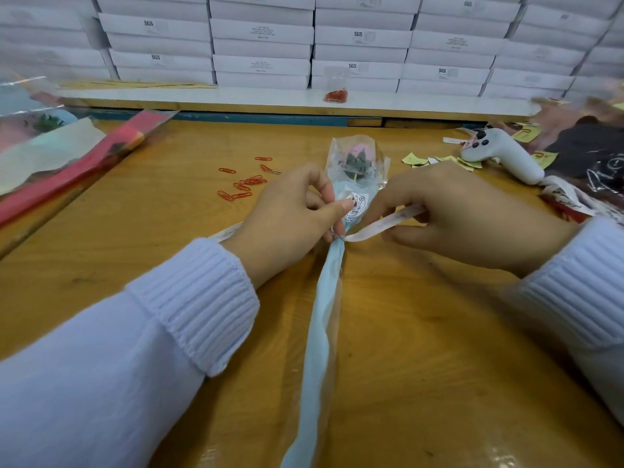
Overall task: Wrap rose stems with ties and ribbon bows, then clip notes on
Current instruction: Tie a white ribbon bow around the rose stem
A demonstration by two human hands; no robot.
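the left hand point(290, 207) is curled, thumb and forefinger pinching the front of the cellophane-sleeved pink rose point(324, 298) right at its round white printed sticker point(356, 204). the right hand point(456, 214), just right of it, has its fingers bent round a narrow white printed ribbon point(381, 224), which runs flat and taut from the gathered neck of the sleeve to that hand. another stretch seems to come out from under the left wrist, though the hand hides the join.

the rose lies flat at the middle of the orange-brown wooden table point(439, 332), long axis near to far, bloom pointing far, stem end toward the near edge. the bloom is pale pink over dark green leaves, inside crinkly clear film lined with soft pale blue paper that narrows into a long twisted tail.

left of the bloom lie scattered red wire paper clips point(243, 187). to the far right are small yellow paper slips point(413, 159) and a smooth white plastic controller point(499, 153). stacked white cardboard boxes point(260, 45) wall the far side.
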